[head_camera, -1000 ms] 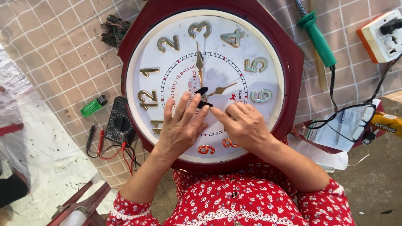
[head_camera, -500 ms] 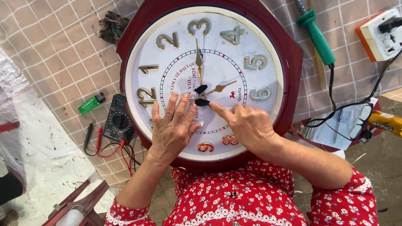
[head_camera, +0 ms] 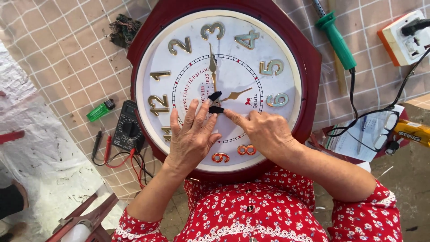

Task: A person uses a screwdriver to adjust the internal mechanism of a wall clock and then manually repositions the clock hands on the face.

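Both hands have slid a little nearer the hub of the clock since a second ago, while the clock (head_camera: 233,58) itself has stayed put in the middle of the checked worktop (head_camera: 58,58). Around it lie a dark multimeter (head_camera: 127,131) with red and black probe leads and a small green lighter (head_camera: 101,110) toward the left edge, a dark tangled clump (head_camera: 124,29) near the far left, a green-handled soldering iron (head_camera: 337,38) and a white socket block (head_camera: 405,38) toward the far right corner, and spectacles (head_camera: 386,130) on papers at the right edge. Nothing holds anything inside it. On the dial, the left hand (head_camera: 191,139) lies flat with its fingers (head_camera: 197,112) spread and straight, tips touching the black hub piece (head_camera: 216,105). The right hand (head_camera: 264,130) rests beside it, forefinger stretched out to the same piece, the other fingers curled loosely, gripping nothing. Gold pointers (head_camera: 213,67) stand clear above.
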